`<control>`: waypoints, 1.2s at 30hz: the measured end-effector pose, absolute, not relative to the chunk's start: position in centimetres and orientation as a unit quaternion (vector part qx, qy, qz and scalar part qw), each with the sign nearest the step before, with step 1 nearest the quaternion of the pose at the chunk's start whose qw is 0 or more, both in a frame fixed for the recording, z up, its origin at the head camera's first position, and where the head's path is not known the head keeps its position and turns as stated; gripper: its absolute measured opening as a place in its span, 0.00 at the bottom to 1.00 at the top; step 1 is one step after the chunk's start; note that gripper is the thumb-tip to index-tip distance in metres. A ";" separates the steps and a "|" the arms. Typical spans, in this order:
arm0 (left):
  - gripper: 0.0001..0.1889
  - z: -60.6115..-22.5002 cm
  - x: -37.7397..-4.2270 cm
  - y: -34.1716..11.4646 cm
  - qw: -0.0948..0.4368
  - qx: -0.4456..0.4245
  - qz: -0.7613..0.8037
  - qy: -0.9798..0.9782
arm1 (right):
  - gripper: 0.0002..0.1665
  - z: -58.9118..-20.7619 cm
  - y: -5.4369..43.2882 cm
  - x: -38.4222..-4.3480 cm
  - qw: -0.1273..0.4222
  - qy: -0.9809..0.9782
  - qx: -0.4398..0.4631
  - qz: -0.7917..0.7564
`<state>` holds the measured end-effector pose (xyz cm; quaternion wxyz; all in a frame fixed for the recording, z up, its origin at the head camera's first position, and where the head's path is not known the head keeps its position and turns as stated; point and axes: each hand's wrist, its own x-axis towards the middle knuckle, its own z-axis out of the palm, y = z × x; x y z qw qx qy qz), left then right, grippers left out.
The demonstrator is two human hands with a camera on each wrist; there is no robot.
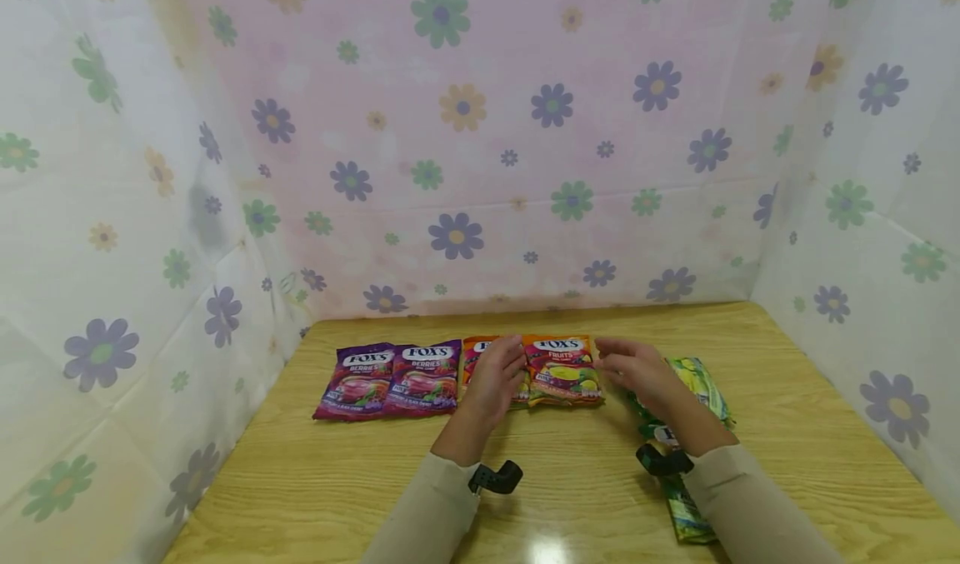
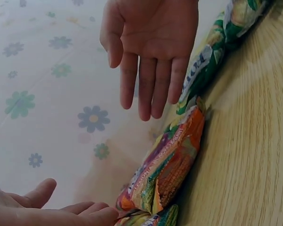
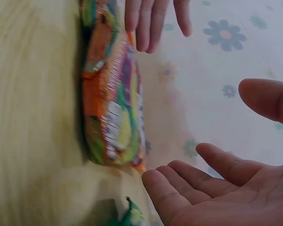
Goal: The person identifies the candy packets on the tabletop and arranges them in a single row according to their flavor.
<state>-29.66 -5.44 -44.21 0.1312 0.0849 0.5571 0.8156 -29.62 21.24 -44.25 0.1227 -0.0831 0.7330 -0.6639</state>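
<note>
In the head view, an orange bag of Fox's fruit candy (image 1: 564, 372) lies face up between both hands. My left hand (image 1: 491, 385) is at its left edge, fingers fairly straight, and partly hides a second orange candy bag (image 1: 472, 352). At the right edge of the front-facing bag, my right hand (image 1: 643, 371) has its fingers extended and its palm turned inward. The right wrist view shows the fingertips of the right hand (image 3: 226, 193) close to the end of the orange bag (image 3: 114, 103). Whether either hand touches the bag I cannot tell.
Left of the orange bags lie two purple berry candy bags, one (image 1: 352, 385) partly under the other (image 1: 422, 381). Green candy bags, one farther back (image 1: 701, 385) and one nearer (image 1: 688, 510), lie by the right forearm. Flowered cloth (image 1: 510, 172) encloses the wooden table (image 1: 315, 489).
</note>
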 end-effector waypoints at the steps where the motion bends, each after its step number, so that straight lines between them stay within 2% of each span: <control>1: 0.37 -44.1 -29.6 -5.4 0.128 0.087 0.815 0.558 | 0.38 -44.0 21.4 -29.6 0.119 0.733 -0.083 -0.665; 10: 0.39 -43.3 -29.4 -4.7 0.136 0.095 0.818 0.550 | 0.35 -42.8 23.7 -29.4 0.083 0.731 -0.097 -0.670; 20: 0.31 -43.2 -28.4 -2.8 0.152 0.114 0.808 0.557 | 0.32 -41.1 26.4 -29.1 0.039 0.741 -0.076 -0.666; 29: 0.29 -43.5 -27.1 -0.9 0.192 0.118 0.805 0.549 | 0.33 -40.7 29.1 -28.8 0.012 0.757 -0.071 -0.649; 36: 0.27 -44.3 -26.1 0.4 0.208 0.108 0.801 0.551 | 0.25 -40.8 30.9 -28.3 0.013 0.721 -0.071 -0.689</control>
